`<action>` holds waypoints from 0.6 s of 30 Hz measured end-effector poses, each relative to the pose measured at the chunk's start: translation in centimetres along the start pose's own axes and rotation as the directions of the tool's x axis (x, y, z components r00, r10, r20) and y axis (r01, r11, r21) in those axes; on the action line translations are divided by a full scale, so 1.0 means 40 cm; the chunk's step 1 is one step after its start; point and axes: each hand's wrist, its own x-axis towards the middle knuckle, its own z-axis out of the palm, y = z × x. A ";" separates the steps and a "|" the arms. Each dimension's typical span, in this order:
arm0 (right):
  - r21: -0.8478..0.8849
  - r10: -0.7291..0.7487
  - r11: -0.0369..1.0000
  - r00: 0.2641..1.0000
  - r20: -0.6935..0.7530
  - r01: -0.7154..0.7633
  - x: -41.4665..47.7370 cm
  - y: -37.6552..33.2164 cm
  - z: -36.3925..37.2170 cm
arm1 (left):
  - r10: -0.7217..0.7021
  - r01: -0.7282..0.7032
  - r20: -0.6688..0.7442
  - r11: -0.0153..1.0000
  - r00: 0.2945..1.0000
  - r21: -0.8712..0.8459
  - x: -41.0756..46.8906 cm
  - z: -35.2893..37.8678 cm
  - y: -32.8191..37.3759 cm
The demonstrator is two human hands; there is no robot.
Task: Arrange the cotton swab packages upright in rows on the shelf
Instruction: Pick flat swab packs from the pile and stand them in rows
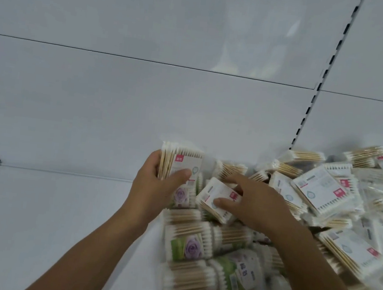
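Holding an upright swab pack (185,159) in the left grip (157,184), grabbing a second pack (206,194) with the right grip (251,199), loose pile (323,195) at three o'clock.

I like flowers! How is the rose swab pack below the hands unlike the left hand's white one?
The green purple-rose swab pack lies sideways; the white red-square swab pack stands upright in the left hand. Rose pack's label is colourful, white pack's plain. Both hold wooden swabs.

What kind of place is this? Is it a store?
Most likely a shop being stocked: a bare white shelf, slotted uprights on the back wall for hanging more shelves, and a big heap of identical cotton swab packages.
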 end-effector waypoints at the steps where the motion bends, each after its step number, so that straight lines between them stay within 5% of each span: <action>1: 0.064 0.010 0.998 1.000 -0.022 -0.009 -0.005 0.003 0.000 | -0.002 0.002 -0.004 1.000 1.000 0.010 -0.010 -0.007 -0.003; 7: 0.363 -0.046 0.921 0.963 -0.265 0.144 -0.028 -0.021 0.015 | -0.039 0.046 -0.118 0.997 0.992 0.061 -0.071 -0.104 -0.022; 11: 0.661 -0.051 0.697 0.939 -0.340 0.277 -0.058 -0.098 0.042 | -0.065 0.095 -0.245 0.989 0.967 0.112 -0.134 -0.237 -0.031; 14: 0.777 -0.108 0.537 0.940 -0.324 0.329 -0.095 -0.208 0.087 | -0.083 0.141 -0.344 0.979 0.935 0.149 -0.201 -0.367 -0.022; 18: 0.845 -0.222 0.445 0.950 -0.218 0.298 -0.145 -0.385 0.172 | -0.103 0.184 -0.418 0.970 0.903 0.159 -0.290 -0.545 0.008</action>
